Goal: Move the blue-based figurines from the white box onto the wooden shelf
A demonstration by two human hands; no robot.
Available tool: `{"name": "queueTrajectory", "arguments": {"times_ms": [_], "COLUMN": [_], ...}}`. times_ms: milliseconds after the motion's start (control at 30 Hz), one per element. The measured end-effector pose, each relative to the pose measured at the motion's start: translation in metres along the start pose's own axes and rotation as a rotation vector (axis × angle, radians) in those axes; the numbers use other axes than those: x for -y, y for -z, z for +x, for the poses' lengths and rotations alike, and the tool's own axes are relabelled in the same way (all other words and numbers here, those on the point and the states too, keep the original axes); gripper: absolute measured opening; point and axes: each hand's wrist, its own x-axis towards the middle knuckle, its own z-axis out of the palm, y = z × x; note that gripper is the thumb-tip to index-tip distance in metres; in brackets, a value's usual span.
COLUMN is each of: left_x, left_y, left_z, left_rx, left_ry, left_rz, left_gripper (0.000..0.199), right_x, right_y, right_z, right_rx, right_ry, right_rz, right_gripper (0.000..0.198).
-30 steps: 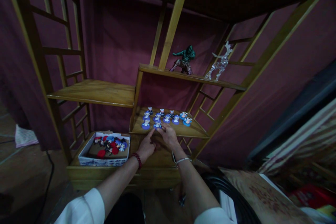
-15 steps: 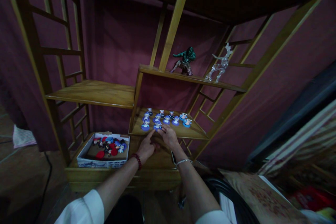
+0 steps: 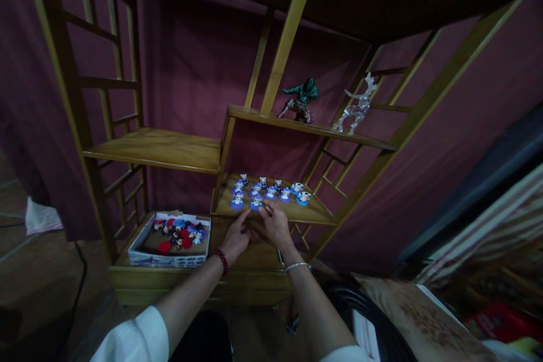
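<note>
Small figurines stand in rows on the lower right wooden shelf (image 3: 297,215); several have purple hair and purple round bases. My left hand (image 3: 237,236) reaches up to the shelf's front edge, index finger stretched toward the base of the front purple-haired figurine (image 3: 256,202). Its other fingers are curled under. Just right of that same figurine is my right hand (image 3: 275,220), thumb and forefinger apart near the base; whether they touch it is hard to see. Another purple-haired figurine (image 3: 237,199) stands to the left. Black-based figurines (image 3: 263,182) stand behind, and blue-based ones (image 3: 303,198) at the right.
An open box (image 3: 169,260) of jumbled figurines sits lower left on the cabinet. Above the figurines, a shelf carries a green-hooded statuette (image 3: 301,99) and a clear deer ornament (image 3: 356,107). A wooden upright (image 3: 223,164) borders the compartment. A black coiled hose or cable (image 3: 373,317) lies lower right.
My right hand's fingers have drawn slightly right, away from the front figurine. My left index finger stays by its base. The view has shifted a little.
</note>
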Motion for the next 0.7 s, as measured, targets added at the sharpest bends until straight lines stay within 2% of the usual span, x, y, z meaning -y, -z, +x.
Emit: {"name": "queueTrajectory", "arguments": {"times_ms": [200,367,500,700], "left_x": [-0.002,0.005,0.011,0.021], "left_y": [0.004,0.006,0.008,0.021], "left_z": [-0.008,-0.01,-0.016,-0.028], "left_rx": [-0.03,-0.065,-0.063,-0.065], "left_ry": [-0.027,-0.001,-0.004,0.001], "left_rz": [0.013,0.083,0.13,0.234], "left_gripper": [0.053,0.035,0.031,0.03], "right_x": [0.018,0.028,0.031,0.029], "right_y": [-0.002,-0.008,-0.017,-0.041], "right_z": [-0.022,-0.046,-0.066,-0.089], "right_rx": [-0.107,-0.207,-0.242,-0.053], "right_ry": [-0.025,-0.051,-0.024,-0.098], "right_rz": [0.12,0.142,0.162,0.063], "right_gripper": [0.032,0.028,0.026,0.026]}}
